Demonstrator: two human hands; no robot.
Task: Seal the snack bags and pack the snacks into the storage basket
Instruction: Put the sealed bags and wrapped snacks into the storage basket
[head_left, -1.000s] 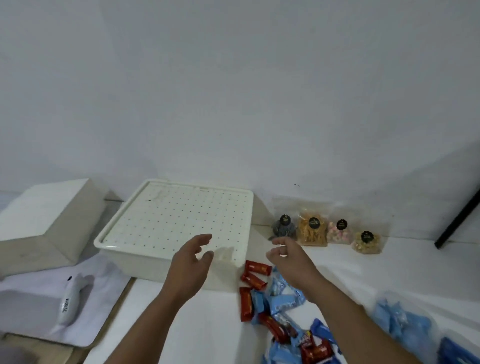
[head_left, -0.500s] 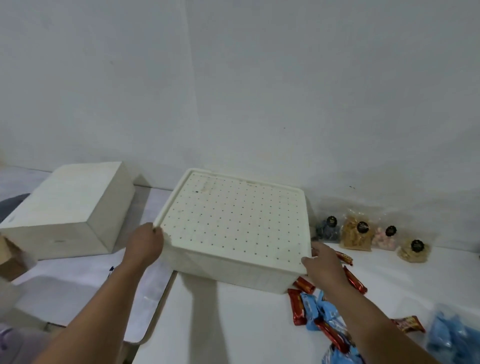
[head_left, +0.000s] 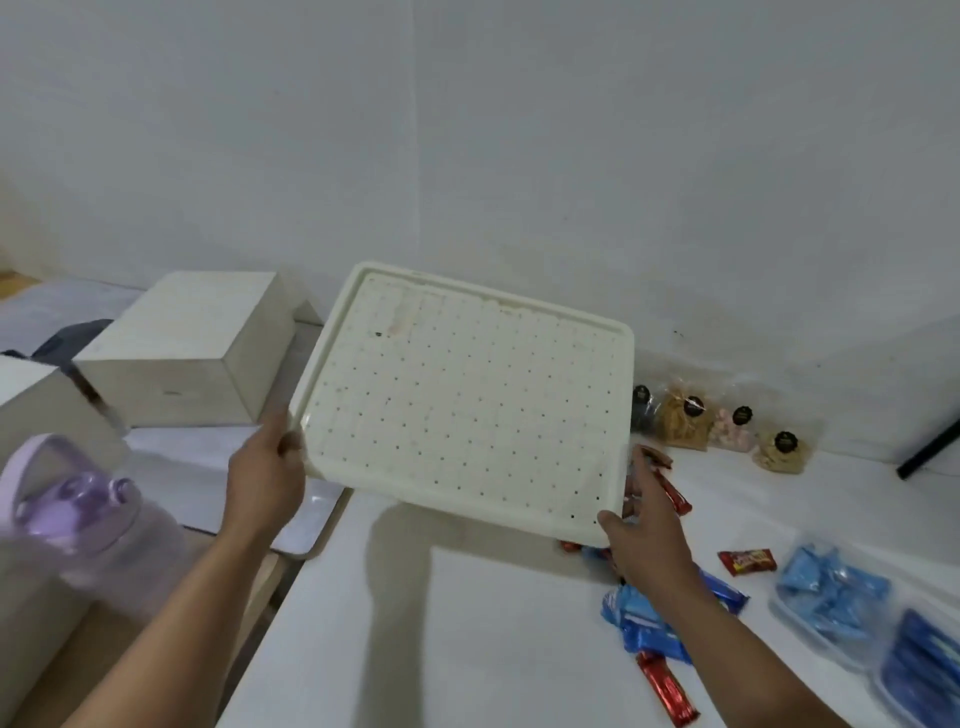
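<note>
My two hands hold the white perforated lid of the storage basket (head_left: 467, 410) up off the white table (head_left: 441, 649), tilted toward me. My left hand (head_left: 265, 478) grips its left edge and my right hand (head_left: 649, 540) grips its near right corner. The basket's body is hidden behind the lid. Several small clear snack bags with black round labels (head_left: 683, 421) stand along the wall to the right. Loose red and blue wrapped snacks (head_left: 644, 618) lie under my right forearm, with one red snack (head_left: 748, 561) lying apart.
Two clear bags of blue snacks (head_left: 831, 592) lie at the right edge. A purple water bottle (head_left: 88, 519) stands near left. A pale wooden box (head_left: 176, 353) sits at the back left. A black rod (head_left: 930, 452) leans at the far right.
My hands went from hovering to gripping the lid's left edge and near right corner, then raised and tilted it. The view swung left, bringing the purple bottle in.
</note>
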